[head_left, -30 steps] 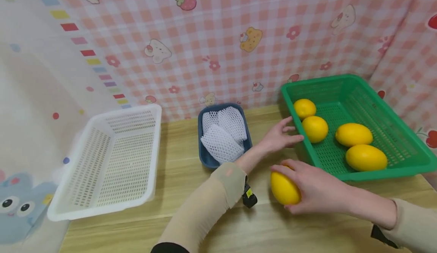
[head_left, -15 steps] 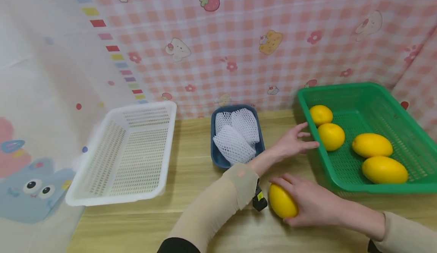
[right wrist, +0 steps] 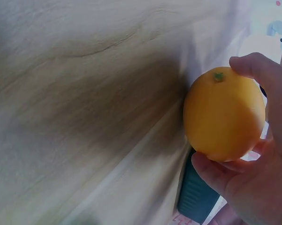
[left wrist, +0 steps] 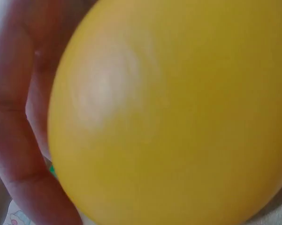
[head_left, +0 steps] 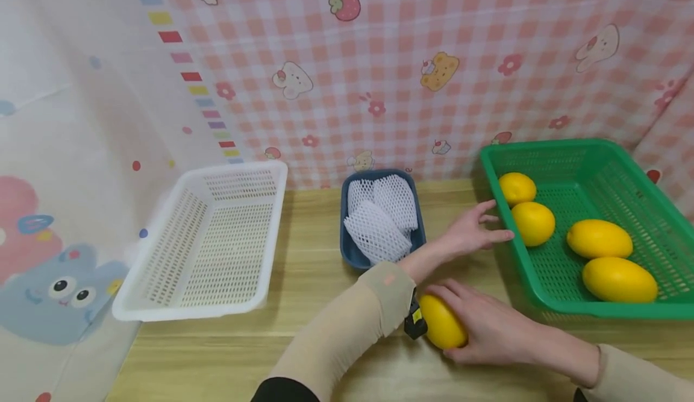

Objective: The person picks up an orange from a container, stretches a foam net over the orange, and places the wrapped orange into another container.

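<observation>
Beige sleeves (head_left: pixel 336 323) with dark ends reach in from the near edge. Right hand (head_left: pixel 490 326) has thumb and fingers curled round one yellow fruit (head_left: pixel 443 322), firm grip, fingers parted just to its width. Fruit sits tilted at the near part of the table (head_left: pixel 217 360), beside the black camera (head_left: pixel 416 323) on the left wrist; can't tell if it touches the wood. Left hand (head_left: pixel 472 230) spread loosely, fingertips at the green basket's side.

Table: pale wood grain, lengthwise seams, soft shadows, left edge slanting away. Green basket (head_left: pixel 612 310) stands at right, four more fruits (head_left: pixel 599 239) inside, two along its left wall, two toward the near right. Blue tray (head_left: pixel 344 233) mid-table, white foam nets (head_left: pixel 376 230) piled in it. White basket (head_left: pixel 225 257) at left, slatted.

Behind: pink checked cloth (head_left: pixel 325 46), strawberry, flower and cartoon prints. White cloth (head_left: pixel 108 119) at left, dots and a blue cartoon figure.
</observation>
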`<move>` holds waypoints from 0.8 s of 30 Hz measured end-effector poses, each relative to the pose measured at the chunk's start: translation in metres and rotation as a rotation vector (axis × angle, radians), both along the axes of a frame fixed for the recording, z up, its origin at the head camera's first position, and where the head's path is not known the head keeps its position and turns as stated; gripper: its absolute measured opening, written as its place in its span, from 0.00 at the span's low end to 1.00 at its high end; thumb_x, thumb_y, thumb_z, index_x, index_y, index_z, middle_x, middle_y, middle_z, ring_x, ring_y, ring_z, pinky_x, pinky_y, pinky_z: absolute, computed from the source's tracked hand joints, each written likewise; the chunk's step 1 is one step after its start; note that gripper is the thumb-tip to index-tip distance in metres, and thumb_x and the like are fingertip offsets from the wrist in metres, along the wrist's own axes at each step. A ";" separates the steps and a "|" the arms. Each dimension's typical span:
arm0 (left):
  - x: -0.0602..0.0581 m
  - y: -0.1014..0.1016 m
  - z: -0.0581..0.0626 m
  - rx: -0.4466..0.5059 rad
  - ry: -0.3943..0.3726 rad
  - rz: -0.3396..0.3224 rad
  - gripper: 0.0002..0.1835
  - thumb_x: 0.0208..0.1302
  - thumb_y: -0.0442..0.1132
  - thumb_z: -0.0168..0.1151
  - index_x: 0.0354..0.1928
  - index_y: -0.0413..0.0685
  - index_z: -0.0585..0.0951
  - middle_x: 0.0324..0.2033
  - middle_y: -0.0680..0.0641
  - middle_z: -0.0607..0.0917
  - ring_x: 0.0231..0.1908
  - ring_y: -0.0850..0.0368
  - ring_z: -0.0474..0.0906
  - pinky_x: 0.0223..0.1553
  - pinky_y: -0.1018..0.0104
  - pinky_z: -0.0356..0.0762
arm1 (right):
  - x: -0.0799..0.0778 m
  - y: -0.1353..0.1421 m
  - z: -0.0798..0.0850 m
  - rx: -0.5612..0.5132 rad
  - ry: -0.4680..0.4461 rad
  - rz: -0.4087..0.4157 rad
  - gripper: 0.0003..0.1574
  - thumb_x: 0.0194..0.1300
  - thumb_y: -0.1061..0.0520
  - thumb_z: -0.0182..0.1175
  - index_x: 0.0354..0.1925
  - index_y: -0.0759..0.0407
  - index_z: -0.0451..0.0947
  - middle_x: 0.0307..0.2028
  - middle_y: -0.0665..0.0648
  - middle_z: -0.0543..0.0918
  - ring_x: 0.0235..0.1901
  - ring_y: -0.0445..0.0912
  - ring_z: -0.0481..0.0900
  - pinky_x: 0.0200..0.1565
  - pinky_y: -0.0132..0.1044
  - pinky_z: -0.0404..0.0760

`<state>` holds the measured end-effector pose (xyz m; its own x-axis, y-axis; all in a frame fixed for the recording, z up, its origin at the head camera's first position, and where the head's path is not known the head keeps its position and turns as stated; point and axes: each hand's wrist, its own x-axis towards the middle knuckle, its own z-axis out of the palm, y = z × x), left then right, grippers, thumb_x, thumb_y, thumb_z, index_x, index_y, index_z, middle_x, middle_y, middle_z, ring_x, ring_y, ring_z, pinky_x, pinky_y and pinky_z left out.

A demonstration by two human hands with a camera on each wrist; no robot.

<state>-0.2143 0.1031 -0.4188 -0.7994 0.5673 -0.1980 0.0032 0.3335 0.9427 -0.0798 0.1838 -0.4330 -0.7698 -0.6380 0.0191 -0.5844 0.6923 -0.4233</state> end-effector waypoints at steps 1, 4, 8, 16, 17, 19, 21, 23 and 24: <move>0.000 -0.001 0.001 -0.007 0.012 -0.002 0.42 0.71 0.44 0.70 0.82 0.55 0.62 0.71 0.45 0.80 0.50 0.41 0.90 0.43 0.72 0.87 | 0.000 0.000 0.000 0.000 0.000 0.000 0.57 0.51 0.40 0.80 0.73 0.51 0.67 0.64 0.49 0.77 0.52 0.41 0.80 0.52 0.47 0.88; 0.000 -0.006 0.005 -0.004 0.040 -0.005 0.40 0.73 0.45 0.68 0.82 0.54 0.62 0.71 0.44 0.80 0.52 0.42 0.89 0.46 0.68 0.89 | 0.000 0.000 0.000 -0.005 0.018 0.001 0.58 0.52 0.40 0.80 0.75 0.51 0.66 0.65 0.50 0.76 0.52 0.41 0.81 0.52 0.46 0.88; -0.001 -0.013 0.009 0.000 0.077 0.001 0.37 0.76 0.46 0.64 0.82 0.54 0.62 0.72 0.44 0.80 0.59 0.45 0.87 0.49 0.64 0.90 | 0.000 -0.001 -0.002 -0.012 0.033 -0.008 0.58 0.54 0.39 0.79 0.75 0.52 0.66 0.66 0.50 0.76 0.54 0.42 0.81 0.52 0.46 0.89; 0.004 -0.030 0.017 -0.013 0.181 -0.005 0.33 0.79 0.50 0.58 0.82 0.57 0.63 0.73 0.45 0.79 0.68 0.50 0.82 0.60 0.72 0.83 | 0.001 -0.002 -0.003 -0.043 0.074 -0.027 0.61 0.54 0.34 0.78 0.78 0.50 0.64 0.69 0.53 0.75 0.59 0.47 0.82 0.56 0.52 0.88; 0.007 -0.033 0.017 -0.012 0.194 -0.001 0.33 0.80 0.50 0.57 0.82 0.58 0.63 0.73 0.45 0.78 0.68 0.51 0.82 0.60 0.72 0.83 | 0.002 -0.003 -0.004 -0.049 0.082 -0.030 0.61 0.54 0.33 0.78 0.78 0.50 0.64 0.70 0.53 0.75 0.60 0.48 0.82 0.57 0.54 0.88; 0.012 -0.043 0.018 -0.017 0.232 0.016 0.33 0.80 0.51 0.56 0.82 0.59 0.62 0.74 0.46 0.77 0.68 0.52 0.82 0.61 0.72 0.83 | 0.004 -0.005 -0.005 -0.066 0.104 -0.040 0.61 0.55 0.31 0.77 0.78 0.50 0.64 0.72 0.53 0.75 0.63 0.50 0.81 0.60 0.55 0.86; 0.018 -0.054 0.019 -0.015 0.281 0.046 0.32 0.80 0.52 0.56 0.82 0.60 0.63 0.74 0.48 0.77 0.68 0.52 0.82 0.61 0.72 0.83 | 0.006 -0.007 -0.005 -0.091 0.123 -0.050 0.61 0.56 0.30 0.76 0.78 0.50 0.65 0.73 0.54 0.74 0.66 0.52 0.80 0.62 0.57 0.85; 0.024 -0.065 0.021 0.000 0.336 0.079 0.32 0.80 0.51 0.56 0.81 0.59 0.64 0.75 0.49 0.77 0.68 0.52 0.82 0.63 0.68 0.84 | 0.008 -0.009 -0.004 -0.108 0.146 -0.058 0.60 0.57 0.29 0.75 0.78 0.49 0.65 0.75 0.54 0.73 0.68 0.54 0.79 0.63 0.58 0.85; 0.026 -0.071 0.023 0.009 0.368 0.087 0.32 0.80 0.50 0.56 0.81 0.58 0.64 0.75 0.48 0.76 0.68 0.51 0.81 0.64 0.67 0.84 | 0.008 -0.010 -0.004 -0.113 0.156 -0.062 0.60 0.57 0.29 0.75 0.78 0.49 0.64 0.76 0.55 0.72 0.69 0.55 0.78 0.63 0.58 0.85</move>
<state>-0.1881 0.0317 -0.3957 -0.8613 0.4946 0.1161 0.3141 0.3387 0.8869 -0.0716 0.1739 -0.4367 -0.7898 -0.5762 0.2102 -0.6064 0.6825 -0.4079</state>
